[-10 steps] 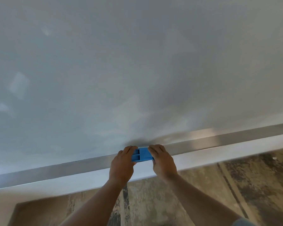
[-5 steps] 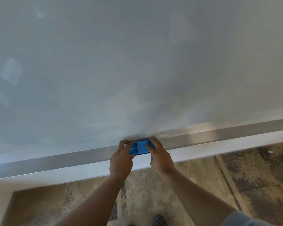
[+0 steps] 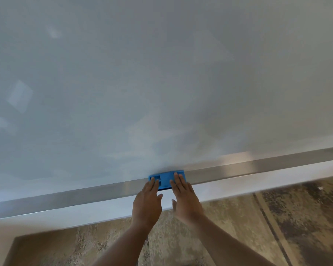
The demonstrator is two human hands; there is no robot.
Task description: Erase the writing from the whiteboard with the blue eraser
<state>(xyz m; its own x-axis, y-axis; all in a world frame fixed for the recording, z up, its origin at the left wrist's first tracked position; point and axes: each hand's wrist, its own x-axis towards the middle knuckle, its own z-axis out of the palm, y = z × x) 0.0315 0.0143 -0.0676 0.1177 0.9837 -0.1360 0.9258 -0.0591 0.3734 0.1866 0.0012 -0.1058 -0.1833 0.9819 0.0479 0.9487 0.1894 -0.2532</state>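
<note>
Head view: both hands flat, fingers [image 3: 155, 184] on blue eraser [image 3: 166, 179].

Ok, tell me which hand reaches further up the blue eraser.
The right hand: its fingertips reach near the blue eraser's top edge; the left hand stops lower.

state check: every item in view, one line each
Whiteboard: no writing visible, faint smudges only.
Eraser: lying on the metal tray at the board's bottom edge.
Left hand: open, fingertips on the eraser.
Right hand: open, fingertips on the eraser.
Floor: worn, patchy.
</note>
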